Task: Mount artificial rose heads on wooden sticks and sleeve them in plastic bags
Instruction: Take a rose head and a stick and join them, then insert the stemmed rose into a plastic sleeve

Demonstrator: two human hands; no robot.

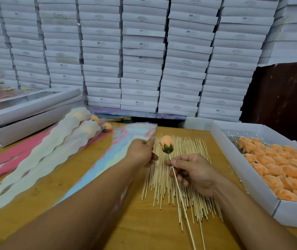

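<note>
An orange rose head point(166, 145) with a green calyx sits on top of a thin wooden stick point(179, 190). My right hand point(193, 173) pinches that stick just below the flower, above a spread pile of loose sticks point(180, 177). My left hand point(141, 152) grips the right edge of a stack of pastel plastic sleeves point(111, 156) lying to the left of the sticks. The rose head hovers between my two hands, close to the sleeve's mouth.
A white tray point(234, 170) at the right holds several orange rose heads point(279, 168). Finished sleeved roses point(62, 141) lie at the left beside pink sleeves point(12, 156). An open white box point(26, 112) stands at the far left. Stacked white boxes point(144, 51) wall the back.
</note>
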